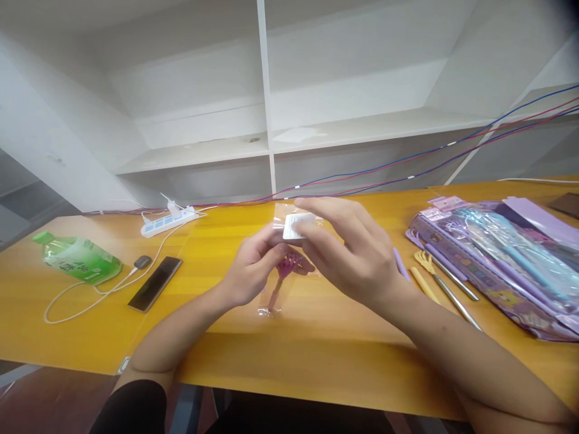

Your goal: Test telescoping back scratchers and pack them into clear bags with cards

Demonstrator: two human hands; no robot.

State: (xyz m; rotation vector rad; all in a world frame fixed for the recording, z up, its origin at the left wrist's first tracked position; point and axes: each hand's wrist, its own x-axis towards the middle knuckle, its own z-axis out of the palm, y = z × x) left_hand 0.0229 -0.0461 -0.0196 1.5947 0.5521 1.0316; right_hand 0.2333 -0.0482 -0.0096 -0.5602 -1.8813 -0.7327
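Held above the middle of the wooden table is a clear plastic packet (281,286) with a pink, hand-shaped item (287,265) on a thin stem inside. My left hand (253,265) pinches the packet's upper part from the left. My right hand (353,250) is at the top right of it, fingers bent round a white label (296,227) at the packet's top end. The packet's lower end hangs free. Some of my fingertips are hidden behind the packet and label.
On the right lie a purple box of wrapped items (488,283), a yellow hand-shaped piece (425,261), metal rods and purple and yellow tubes. On the left are a green bottle (81,258), a black phone (155,284), a cable and a power strip (167,222). Shelves stand behind.
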